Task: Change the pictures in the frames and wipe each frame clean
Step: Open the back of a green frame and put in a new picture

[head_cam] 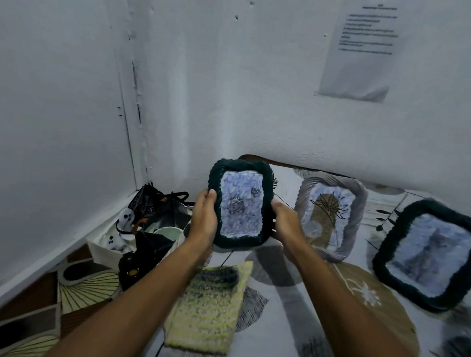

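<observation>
We are kneeling over the patterned bed cover (pixel 315 317). At 2 o'clock of our hands the grey frame (pixel 329 217) and the second dark frame (pixel 430 252) are lying, well apart from them. We are holding the dark green frame (pixel 239 205) upright, long axis 12-to-6, between both hands: left hand (pixel 204 218) gripping its 9 o'clock edge, right hand (pixel 286 223) its 3 o'clock edge. The yellow cloth (pixel 206 306) is lying at 6 o'clock, nearer the left arm.

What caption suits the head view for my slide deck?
Both hands hold a dark green frame with a rose picture above a yellow-green cloth.
</observation>
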A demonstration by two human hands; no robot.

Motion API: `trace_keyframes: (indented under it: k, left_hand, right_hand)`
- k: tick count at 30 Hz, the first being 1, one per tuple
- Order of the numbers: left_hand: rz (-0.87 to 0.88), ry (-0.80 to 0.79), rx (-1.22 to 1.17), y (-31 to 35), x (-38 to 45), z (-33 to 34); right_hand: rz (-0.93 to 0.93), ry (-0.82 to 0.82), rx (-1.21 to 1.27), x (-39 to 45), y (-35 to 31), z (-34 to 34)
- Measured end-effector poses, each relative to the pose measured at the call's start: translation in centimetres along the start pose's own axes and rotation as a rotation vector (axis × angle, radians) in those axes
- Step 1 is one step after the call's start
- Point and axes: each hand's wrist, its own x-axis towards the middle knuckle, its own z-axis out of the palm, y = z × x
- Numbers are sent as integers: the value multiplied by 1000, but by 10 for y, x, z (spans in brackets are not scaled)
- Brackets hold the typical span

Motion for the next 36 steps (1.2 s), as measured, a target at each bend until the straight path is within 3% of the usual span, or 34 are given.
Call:
trace_keyframes:
  k: [9,21,26,29,31,36]
  left_hand:
    - [5,-207,-20,24,-77,34]
    - [-32,-369,8,-21,-128,58]
    - [-54,-332,79,-13,-127,67]
    - [155,-175,245,-2,-137,71]
    - [276,-186,223,7,-153,76]
    - [84,-315,46,27,-177,94]
  right_hand:
    - [-64,89,104,-98,-7,-79]
    - [-132,258,97,-156,38,-135]
    - [-196,203,144,-159,33,-138]
    - [-300,201,65,-162,18,-131]
    - [-367,235,-63,-165,10,-125]
    - [-427,319,-364,-169,4,-109]
